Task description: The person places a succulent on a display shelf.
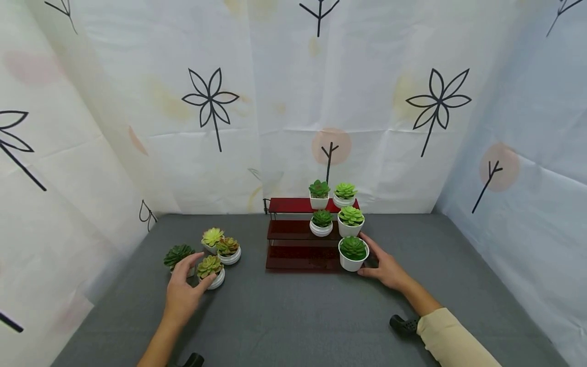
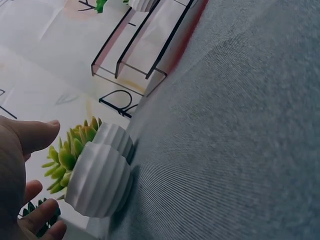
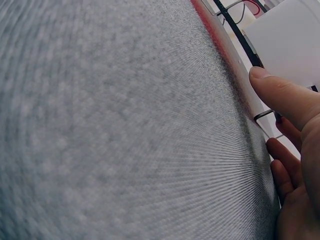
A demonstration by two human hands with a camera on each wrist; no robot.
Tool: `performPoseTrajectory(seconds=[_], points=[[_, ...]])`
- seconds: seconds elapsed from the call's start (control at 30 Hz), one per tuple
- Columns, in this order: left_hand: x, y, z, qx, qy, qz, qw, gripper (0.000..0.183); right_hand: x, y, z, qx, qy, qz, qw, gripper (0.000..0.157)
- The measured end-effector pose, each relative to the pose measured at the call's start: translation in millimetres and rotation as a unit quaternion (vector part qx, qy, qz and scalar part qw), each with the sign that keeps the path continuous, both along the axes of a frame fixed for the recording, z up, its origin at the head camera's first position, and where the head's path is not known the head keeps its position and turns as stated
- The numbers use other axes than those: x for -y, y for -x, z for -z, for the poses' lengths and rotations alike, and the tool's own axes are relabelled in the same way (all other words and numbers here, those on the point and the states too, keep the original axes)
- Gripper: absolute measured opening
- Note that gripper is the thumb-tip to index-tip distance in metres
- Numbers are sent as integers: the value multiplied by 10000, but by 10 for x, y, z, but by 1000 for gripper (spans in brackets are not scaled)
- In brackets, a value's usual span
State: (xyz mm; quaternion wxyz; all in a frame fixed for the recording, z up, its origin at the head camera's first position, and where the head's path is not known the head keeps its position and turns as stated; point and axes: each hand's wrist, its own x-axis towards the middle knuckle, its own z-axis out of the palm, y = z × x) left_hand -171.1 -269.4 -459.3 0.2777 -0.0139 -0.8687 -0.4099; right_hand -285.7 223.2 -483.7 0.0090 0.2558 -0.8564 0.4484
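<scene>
My left hand (image 1: 185, 290) is spread around a yellow-green succulent in a ribbed white pot (image 1: 215, 280), thumb and fingers apart. In the left wrist view, the thumb is raised off the ribbed pot (image 2: 100, 182). A dark green succulent (image 1: 178, 255) stands just behind that hand's fingers. On the right, my right hand (image 1: 385, 267) is beside a green succulent in a smooth white pot (image 1: 352, 262) on the lowest step of a dark red tiered stand (image 1: 298, 259). The right wrist view has the thumb tip right at this white pot (image 3: 285, 45), with relaxed fingers below.
A pale yellow succulent (image 1: 212, 237) and a reddish-green one (image 1: 228, 247) stand close behind the left pot. Several potted succulents, including a dark green one (image 1: 321, 219), occupy the right side of the stand. Patterned cloth (image 1: 284, 102) hangs behind the grey table (image 1: 293, 316).
</scene>
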Motion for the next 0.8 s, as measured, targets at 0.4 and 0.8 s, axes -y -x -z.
performPoseTrajectory(seconds=[0.4,0.8], points=[[18,33,49,1005,-65,-260,9946,64,9,-4,-4,27,69,14,10000,96],[15,36,52,1300,51,-337,9909,67,-4,-4,2,-45,-26,50,10000,96]])
